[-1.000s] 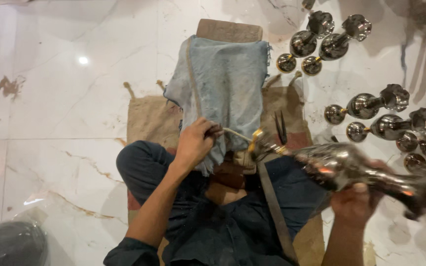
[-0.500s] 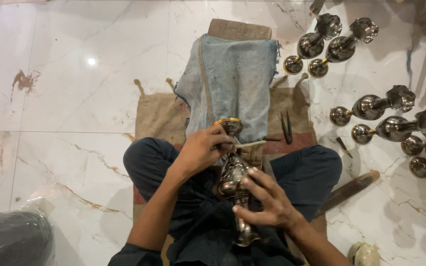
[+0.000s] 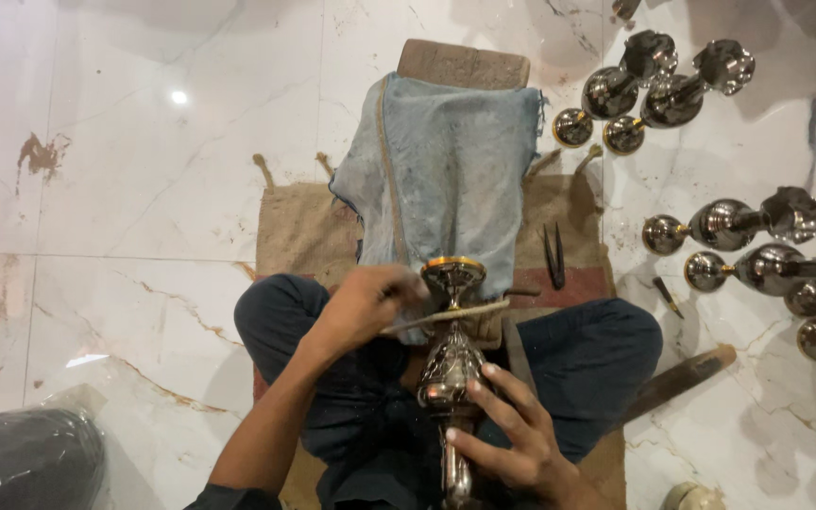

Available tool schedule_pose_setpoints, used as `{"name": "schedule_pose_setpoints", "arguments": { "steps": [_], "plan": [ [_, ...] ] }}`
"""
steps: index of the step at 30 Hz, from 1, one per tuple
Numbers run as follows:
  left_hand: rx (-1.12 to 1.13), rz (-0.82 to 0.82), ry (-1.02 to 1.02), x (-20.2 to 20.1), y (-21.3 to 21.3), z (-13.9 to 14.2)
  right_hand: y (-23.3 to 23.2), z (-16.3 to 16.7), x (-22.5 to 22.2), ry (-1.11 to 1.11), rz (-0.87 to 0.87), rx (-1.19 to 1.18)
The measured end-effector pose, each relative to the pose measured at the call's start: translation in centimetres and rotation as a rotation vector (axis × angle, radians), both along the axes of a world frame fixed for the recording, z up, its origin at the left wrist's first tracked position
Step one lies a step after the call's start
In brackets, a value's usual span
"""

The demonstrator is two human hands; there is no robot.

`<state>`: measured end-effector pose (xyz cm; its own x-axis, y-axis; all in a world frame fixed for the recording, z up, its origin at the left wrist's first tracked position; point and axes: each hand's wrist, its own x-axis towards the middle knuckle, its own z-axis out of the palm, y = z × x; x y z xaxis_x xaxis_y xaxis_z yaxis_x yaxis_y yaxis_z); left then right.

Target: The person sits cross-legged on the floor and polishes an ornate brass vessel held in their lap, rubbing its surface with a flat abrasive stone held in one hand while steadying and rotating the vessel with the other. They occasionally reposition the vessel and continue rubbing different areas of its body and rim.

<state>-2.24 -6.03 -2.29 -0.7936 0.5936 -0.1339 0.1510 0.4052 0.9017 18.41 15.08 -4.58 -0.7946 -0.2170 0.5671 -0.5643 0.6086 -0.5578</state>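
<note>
ornate metal stem piece (image 3: pixel 450 364) upright over lap, long axis running away from body, gold-rimmed cup end far; right hand (image 3: pixel 512 444) wrapped round lower shaft, nearer; left hand (image 3: pixel 365 302) pinching thin rod (image 3: pixel 455 314) laid crosswise under cup; versus half a second back: piece raised, rod newly across

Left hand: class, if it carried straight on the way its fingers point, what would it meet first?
The left hand points right, so probably the ornate metal piece just below its gold-rimmed top; depth is uncertain.
</note>
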Motion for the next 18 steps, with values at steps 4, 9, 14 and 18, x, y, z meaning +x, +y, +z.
{"name": "schedule_pose_setpoints", "arguments": {
  "steps": [4, 9, 14, 18],
  "plan": [
    [-0.033, 0.390, 0.193, -3.0, 0.6, -1.0, 1.5, -1.0, -1.0, -0.044, 0.073, -0.193],
    [-0.087, 0.146, 0.392, -5.8, 1.7, -0.5, 3.5, -4.3, 0.2, -1.033, -0.537, -0.001],
    [0.118, -0.061, 0.157, -6.7, 5.5, 0.7, 3.2, -8.8, 4.4, -1.476, -0.502, 0.591],
    [0.054, -0.254, 0.170, -7.0, 7.4, 1.6, 8.1, -9.0, 4.7, -1.092, -0.579, -0.364]
  ]
}}
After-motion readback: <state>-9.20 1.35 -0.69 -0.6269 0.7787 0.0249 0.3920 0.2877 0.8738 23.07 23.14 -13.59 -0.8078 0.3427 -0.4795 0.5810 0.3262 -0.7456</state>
